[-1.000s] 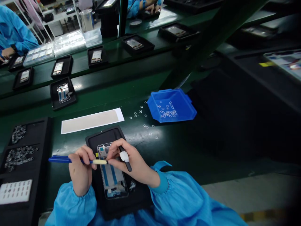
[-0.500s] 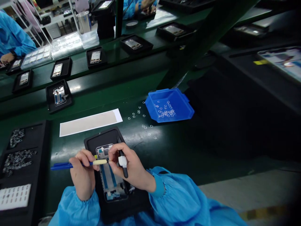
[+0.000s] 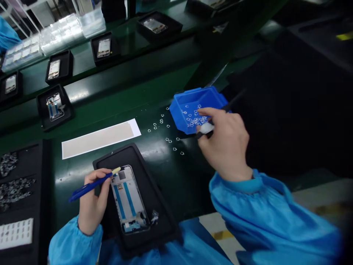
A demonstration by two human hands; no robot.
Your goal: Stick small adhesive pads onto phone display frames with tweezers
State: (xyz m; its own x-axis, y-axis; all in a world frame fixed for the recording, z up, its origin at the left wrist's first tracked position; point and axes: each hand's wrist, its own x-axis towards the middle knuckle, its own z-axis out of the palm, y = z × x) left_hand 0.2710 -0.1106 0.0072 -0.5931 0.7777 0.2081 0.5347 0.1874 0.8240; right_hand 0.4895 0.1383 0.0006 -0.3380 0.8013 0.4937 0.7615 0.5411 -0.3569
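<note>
My left hand (image 3: 93, 195) is closed around a slim blue pen-like tool (image 3: 89, 189). Its pale yellow tip reaches over the top left corner of an open phone frame (image 3: 132, 198) with blue strips, lying in a black tray (image 3: 162, 224). My right hand (image 3: 227, 141) hangs over the near right side of a blue bin (image 3: 180, 119), keeping a slim black tool with a white wrap (image 3: 206, 128) across its fingers. Index finger and thumb are apart; whether a small piece sits at the fingertips I cannot tell. Small white outline-shaped pieces (image 3: 195, 120) lie in the bin.
More such pieces (image 3: 169, 140) lie scattered left of the bin. A beige strip on white backing (image 3: 99, 140) rests behind the tray. At left stands a black parts tray (image 3: 26, 147) with small dark parts. Several black trays with phone frames (image 3: 55, 106) line the back.
My right hand has gone from the phone frame to the blue bin, carrying the black tool. My left hand has tilted the blue tool, its tip now higher. The view has shifted slightly.
</note>
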